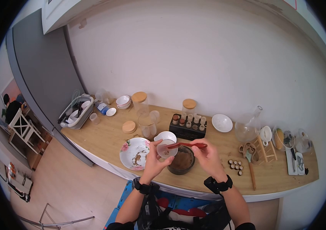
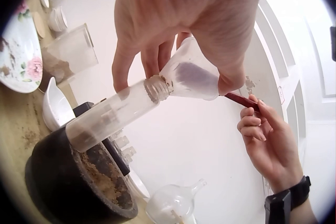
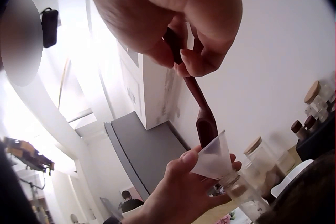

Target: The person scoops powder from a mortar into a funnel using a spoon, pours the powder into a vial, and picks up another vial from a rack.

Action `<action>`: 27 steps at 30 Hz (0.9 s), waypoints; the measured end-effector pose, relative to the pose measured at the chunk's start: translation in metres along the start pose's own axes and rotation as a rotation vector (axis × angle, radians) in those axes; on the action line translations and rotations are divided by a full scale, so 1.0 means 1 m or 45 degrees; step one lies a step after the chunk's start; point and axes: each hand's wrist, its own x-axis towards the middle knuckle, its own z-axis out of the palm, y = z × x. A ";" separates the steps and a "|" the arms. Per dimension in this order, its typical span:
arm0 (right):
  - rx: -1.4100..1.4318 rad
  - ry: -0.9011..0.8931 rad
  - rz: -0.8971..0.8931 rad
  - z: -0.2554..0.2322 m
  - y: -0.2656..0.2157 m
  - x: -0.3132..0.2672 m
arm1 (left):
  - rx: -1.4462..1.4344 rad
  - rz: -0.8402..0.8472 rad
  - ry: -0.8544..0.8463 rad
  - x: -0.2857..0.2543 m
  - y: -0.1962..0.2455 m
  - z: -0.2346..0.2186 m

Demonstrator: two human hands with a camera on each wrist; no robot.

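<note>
My left hand (image 1: pixel 154 163) holds a translucent funnel (image 2: pixel 184 58) between thumb and fingers. The funnel's narrow end sits in the threaded mouth of a clear glass tube (image 2: pixel 113 116), which fingers of the same hand also touch. In the left wrist view the tube slants, its lower end overlapping a dark bowl (image 1: pixel 178 172) of brown powder. My right hand (image 1: pixel 209 159) pinches the handle of a reddish-brown spoon (image 3: pixel 196 95). The spoon's bowl dips to the funnel's wide rim, partly behind its wall in the right wrist view.
A flowered plate (image 1: pixel 126 155) with brown crumbs lies left of the dark bowl. Behind are a white spouted bowl (image 1: pixel 165 135), a glass jar (image 1: pixel 147 124) and a black rack (image 1: pixel 186 133) of small vials. Small caps (image 1: pixel 235 165) and a wooden-handled spatula (image 1: pixel 252 174) lie right.
</note>
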 end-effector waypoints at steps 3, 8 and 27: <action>0.135 0.229 0.045 -0.011 0.006 0.001 | -0.041 -0.004 -0.012 0.000 -0.005 -0.001; -0.035 0.418 0.068 -0.029 0.036 -0.003 | -0.027 -0.020 -0.002 -0.001 -0.005 -0.001; -0.422 -0.253 -0.078 -0.002 0.088 -0.012 | -0.076 -0.040 0.000 0.001 -0.004 -0.001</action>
